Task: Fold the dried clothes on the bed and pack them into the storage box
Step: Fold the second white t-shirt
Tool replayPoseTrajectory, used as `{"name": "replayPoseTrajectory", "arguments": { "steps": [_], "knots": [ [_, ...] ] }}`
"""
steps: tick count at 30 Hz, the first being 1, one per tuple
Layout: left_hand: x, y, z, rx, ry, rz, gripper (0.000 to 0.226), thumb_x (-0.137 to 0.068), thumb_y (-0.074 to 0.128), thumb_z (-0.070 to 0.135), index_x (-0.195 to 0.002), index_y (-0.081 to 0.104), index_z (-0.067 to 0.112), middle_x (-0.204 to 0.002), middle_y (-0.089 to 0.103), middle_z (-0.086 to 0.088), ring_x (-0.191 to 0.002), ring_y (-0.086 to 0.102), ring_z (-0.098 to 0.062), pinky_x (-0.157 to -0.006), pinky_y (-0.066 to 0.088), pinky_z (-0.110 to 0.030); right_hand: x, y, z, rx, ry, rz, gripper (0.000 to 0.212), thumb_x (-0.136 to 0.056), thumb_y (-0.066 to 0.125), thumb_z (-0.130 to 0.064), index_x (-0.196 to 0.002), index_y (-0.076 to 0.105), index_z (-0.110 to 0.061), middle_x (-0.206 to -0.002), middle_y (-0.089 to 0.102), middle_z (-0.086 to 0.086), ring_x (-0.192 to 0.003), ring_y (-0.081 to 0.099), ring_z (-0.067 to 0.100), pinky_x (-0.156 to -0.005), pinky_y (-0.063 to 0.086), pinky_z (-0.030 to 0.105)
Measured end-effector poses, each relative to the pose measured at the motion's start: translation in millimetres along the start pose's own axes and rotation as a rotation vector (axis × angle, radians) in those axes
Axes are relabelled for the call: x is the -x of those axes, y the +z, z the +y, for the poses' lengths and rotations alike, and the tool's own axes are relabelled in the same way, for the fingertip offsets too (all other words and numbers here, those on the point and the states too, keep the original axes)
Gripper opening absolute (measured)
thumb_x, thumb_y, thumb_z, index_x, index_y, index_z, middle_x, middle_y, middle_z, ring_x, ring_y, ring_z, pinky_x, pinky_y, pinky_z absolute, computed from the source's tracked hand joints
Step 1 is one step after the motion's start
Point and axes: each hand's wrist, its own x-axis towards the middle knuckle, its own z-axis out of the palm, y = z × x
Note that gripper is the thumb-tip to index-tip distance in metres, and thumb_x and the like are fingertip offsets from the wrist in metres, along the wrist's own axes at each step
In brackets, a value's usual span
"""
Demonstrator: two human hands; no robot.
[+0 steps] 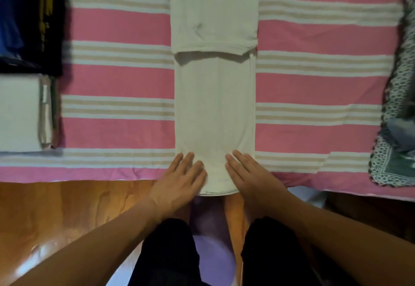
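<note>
Both the left hand [179, 180] and the right hand [249, 176] lay flat, fingers straight, pressing the near end of the long folded white garment [215, 106] on the striped bedspread [116, 83]; its garment type was unclear.

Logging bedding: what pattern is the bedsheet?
Pink bedsheet with white and beige stripes, head view.

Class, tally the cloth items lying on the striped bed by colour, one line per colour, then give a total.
White: 2, the long garment under both hands and the folded piece at the left edge.
Dark (black and blue): 1 pile at upper left; pieces in it cannot be separated.
Patterned green and white: 1 cloth at the right edge.
Total: 4
</note>
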Motion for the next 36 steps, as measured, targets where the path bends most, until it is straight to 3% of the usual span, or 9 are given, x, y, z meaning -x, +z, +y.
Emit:
{"name": "replayPoseTrajectory", "arguments": {
  "steps": [7,10,14,17,23,27,31,33,36],
  "knots": [
    [24,-60,-11,0.418,0.024,-0.274,0.02,-0.086,0.062,0.025,-0.105,0.065,0.029,-0.088,0.067,0.008,-0.085,0.061,-0.017,-0.079,0.051,-0.031,22,-42,-4,-0.256,-0.109,-0.212,0.045,-0.068,0.072,-0.007,-0.111,0.058,-0.013,-0.107,0.063,0.008,-0.096,0.065,0.029,-0.072,0.058,0.039],
    [25,-90,-19,0.954,-0.368,-0.241,0.022,-0.088,0.055,0.026,-0.104,0.07,0.03,-0.093,0.071,0.015,-0.088,0.065,-0.004,-0.077,0.05,-0.026,13,-69,11,-0.546,0.099,-0.267,0.036,-0.074,0.069,-0.017,-0.106,0.06,-0.029,-0.103,0.063,-0.009,-0.093,0.063,0.014,-0.076,0.051,0.03],
    [-15,-103,-68,1.441,-0.884,0.065,0.018,-0.098,0.062,0.021,-0.114,0.071,0.021,-0.104,0.076,0.008,-0.095,0.071,-0.009,-0.083,0.055,-0.033,-40,-113,72,-1.201,0.667,0.059,0.022,-0.092,0.065,-0.015,-0.106,0.066,-0.032,-0.098,0.069,-0.015,-0.087,0.064,-0.005,-0.076,0.047,0.013],
    [-56,-104,-96,1.701,-1.088,0.178,0.028,-0.099,0.062,0.016,-0.126,0.062,0.021,-0.111,0.074,0.002,-0.095,0.074,-0.019,-0.077,0.061,-0.04,-74,-114,94,-1.44,0.806,0.097,0.028,-0.091,0.072,-0.023,-0.116,0.062,-0.033,-0.113,0.071,-0.008,-0.102,0.069,0.008,-0.087,0.055,0.028],
    [-84,-91,-105,1.557,-1.248,0.308,0.023,-0.099,0.058,0.016,-0.122,0.057,0.022,-0.11,0.071,0.0,-0.088,0.074,-0.022,-0.062,0.059,-0.036,-103,-98,96,-1.073,1.04,0.268,0.027,-0.095,0.062,-0.014,-0.121,0.06,-0.019,-0.11,0.065,-0.005,-0.095,0.06,0.015,-0.069,0.042,0.021],
    [-78,-84,-94,1.133,-1.225,0.259,0.033,-0.1,0.057,0.018,-0.132,0.048,0.02,-0.119,0.062,0.0,-0.101,0.065,-0.023,-0.085,0.057,-0.041,-105,-98,81,-0.929,1.152,0.342,0.035,-0.095,0.06,-0.018,-0.129,0.051,-0.02,-0.116,0.058,-0.002,-0.102,0.058,0.02,-0.075,0.043,0.03],
    [-73,-80,-66,0.281,-0.712,0.301,0.042,-0.096,0.056,0.022,-0.136,0.051,0.008,-0.134,0.053,-0.018,-0.117,0.055,-0.037,-0.096,0.048,-0.048,-96,-101,43,-0.435,0.888,0.46,0.045,-0.096,0.055,-0.024,-0.139,0.045,-0.015,-0.138,0.044,0.007,-0.126,0.042,0.026,-0.103,0.042,0.041],
    [-77,-72,-54,0.159,-0.377,0.216,0.055,-0.101,0.046,0.033,-0.15,0.041,0.008,-0.156,0.036,-0.021,-0.144,0.034,-0.041,-0.117,0.031,-0.05,-92,-93,27,-0.254,0.597,0.359,0.052,-0.1,0.05,-0.029,-0.148,0.04,-0.013,-0.156,0.034,0.011,-0.145,0.028,0.03,-0.119,0.027,0.047],
    [-83,-41,-56,0.102,-0.281,0.04,0.071,-0.105,0.026,0.054,-0.163,0.007,0.017,-0.17,-0.006,-0.014,-0.156,-0.009,-0.033,-0.126,0.006,-0.052,-86,-59,39,-0.056,0.402,0.07,0.066,-0.105,0.03,-0.046,-0.161,0.011,-0.017,-0.169,0.0,0.008,-0.155,-0.007,0.029,-0.125,0.005,0.05]
  ]
}}
